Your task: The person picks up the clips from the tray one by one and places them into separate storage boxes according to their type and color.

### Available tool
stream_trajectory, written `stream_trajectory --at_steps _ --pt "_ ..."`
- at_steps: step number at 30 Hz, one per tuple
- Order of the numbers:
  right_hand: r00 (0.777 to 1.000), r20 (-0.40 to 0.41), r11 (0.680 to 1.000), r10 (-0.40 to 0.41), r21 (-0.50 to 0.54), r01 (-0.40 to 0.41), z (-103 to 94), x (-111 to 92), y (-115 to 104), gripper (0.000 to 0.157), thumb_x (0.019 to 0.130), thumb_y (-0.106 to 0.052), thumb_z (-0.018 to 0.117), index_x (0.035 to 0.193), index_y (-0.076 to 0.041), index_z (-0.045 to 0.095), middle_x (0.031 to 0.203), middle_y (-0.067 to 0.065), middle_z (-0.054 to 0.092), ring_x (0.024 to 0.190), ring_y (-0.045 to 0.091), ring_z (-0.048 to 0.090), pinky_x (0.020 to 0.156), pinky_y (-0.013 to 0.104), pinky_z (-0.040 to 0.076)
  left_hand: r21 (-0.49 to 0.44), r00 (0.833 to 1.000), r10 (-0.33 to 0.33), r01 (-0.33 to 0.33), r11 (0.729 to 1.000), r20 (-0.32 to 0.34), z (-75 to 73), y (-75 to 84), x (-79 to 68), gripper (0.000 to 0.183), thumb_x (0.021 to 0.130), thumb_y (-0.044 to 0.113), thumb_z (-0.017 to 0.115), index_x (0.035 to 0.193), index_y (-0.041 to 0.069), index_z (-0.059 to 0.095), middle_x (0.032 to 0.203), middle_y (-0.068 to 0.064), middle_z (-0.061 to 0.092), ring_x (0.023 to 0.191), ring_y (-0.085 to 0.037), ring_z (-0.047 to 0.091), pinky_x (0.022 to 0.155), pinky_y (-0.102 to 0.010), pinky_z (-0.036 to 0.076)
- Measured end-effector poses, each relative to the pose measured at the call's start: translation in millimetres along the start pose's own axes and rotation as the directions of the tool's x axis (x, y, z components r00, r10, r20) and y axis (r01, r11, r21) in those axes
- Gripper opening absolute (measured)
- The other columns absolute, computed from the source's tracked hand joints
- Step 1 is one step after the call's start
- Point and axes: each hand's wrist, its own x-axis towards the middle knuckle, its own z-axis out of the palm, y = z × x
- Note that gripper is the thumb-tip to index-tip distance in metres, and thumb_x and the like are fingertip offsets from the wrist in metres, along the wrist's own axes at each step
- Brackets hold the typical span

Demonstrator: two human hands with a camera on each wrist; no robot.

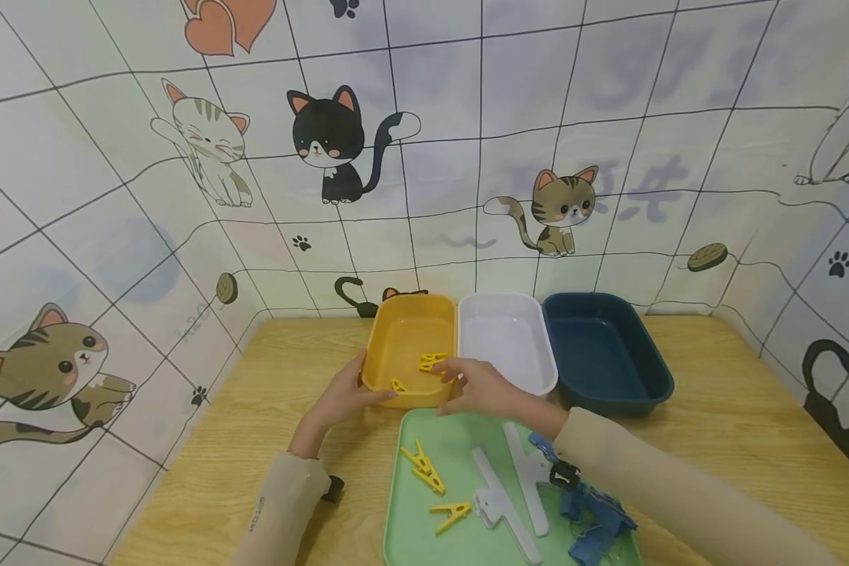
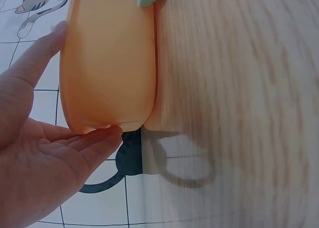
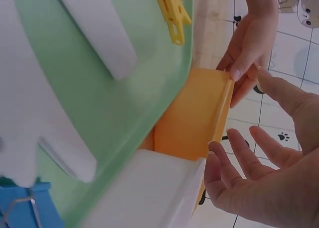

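My left hand (image 1: 339,397) holds the yellow bin (image 1: 406,330) at its front left corner, thumb at the front rim and fingers along the outer side wall. In the left wrist view its fingertips (image 2: 112,133) press against the bin's wall. Several yellow clothespins (image 1: 433,358) lie inside toward the front. Over the bin's right front edge hovers my right hand (image 1: 484,385), fingers apart and loosely bent. The right wrist view shows nothing between its thumb and fingers.
A white bin (image 1: 504,334) and a navy bin (image 1: 597,330) stand to the right in a row. In front, a green tray (image 1: 453,428) carries more yellow clothespins (image 1: 451,516), white long-bar clips (image 1: 502,507) and blue binder clips (image 1: 594,523). A cat-patterned wall backs the wooden table (image 1: 290,346).
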Motion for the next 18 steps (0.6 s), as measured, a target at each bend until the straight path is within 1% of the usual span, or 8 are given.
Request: stream_trajectory --at_steps 7,9,11,14,18 --pt "0.998 0.059 0.998 -0.036 0.054 0.033 9.3 -21.3 1.9 0.056 0.081 -0.020 0.085 0.128 -0.002 0.062 0.118 0.017 0.067 0.108 0.040 0.060 0.092 0.055 0.053 0.017 1.000 0.011 -0.011 1.000 -0.003 0.3 -1.3 0.9 0.088 0.086 0.024 0.081 0.154 0.003 0.030 0.138 -0.022 0.054 0.121 -0.037 0.055 0.107 -0.054 0.044" --pt "0.996 0.072 0.997 -0.045 0.069 0.040 11.8 -27.5 3.0 0.055 0.081 -0.020 0.085 0.127 -0.003 0.063 0.119 0.016 0.067 0.109 0.041 0.060 0.093 0.056 0.053 0.012 1.000 0.016 -0.016 1.000 -0.004 0.3 -2.0 1.3 0.087 0.086 0.024 0.081 0.154 0.003 0.031 0.137 -0.023 0.055 0.120 -0.037 0.056 0.107 -0.055 0.044" --pt "0.995 0.082 0.996 -0.059 0.074 0.053 14.7 -33.2 4.7 0.054 0.081 -0.021 0.085 0.127 -0.004 0.063 0.121 0.017 0.066 0.109 0.041 0.060 0.092 0.056 0.053 0.007 1.000 0.017 -0.017 1.000 -0.004 0.4 -2.3 1.3 0.088 0.086 0.024 0.082 0.154 0.002 0.030 0.137 -0.023 0.055 0.120 -0.037 0.056 0.107 -0.055 0.044" --pt "0.992 0.095 0.994 -0.080 0.089 0.071 19.2 -41.2 6.1 0.053 0.081 -0.021 0.086 0.125 -0.004 0.063 0.118 0.016 0.067 0.108 0.039 0.061 0.090 0.055 0.054 0.004 1.000 0.007 -0.007 1.000 0.000 0.3 -2.4 1.3 0.091 0.085 0.025 0.082 0.155 0.001 0.028 0.139 -0.023 0.053 0.123 -0.037 0.055 0.108 -0.054 0.043" --pt "0.988 0.113 0.992 -0.105 0.082 0.096 24.5 -49.9 6.3 0.050 0.080 -0.021 0.086 0.122 -0.003 0.065 0.115 0.014 0.068 0.105 0.037 0.062 0.088 0.049 0.056 0.033 1.000 -0.012 0.013 0.999 -0.003 -0.8 -1.1 1.7 0.094 0.086 0.026 0.082 0.156 -0.001 0.025 0.146 -0.023 0.049 0.129 -0.036 0.052 0.112 -0.054 0.041"
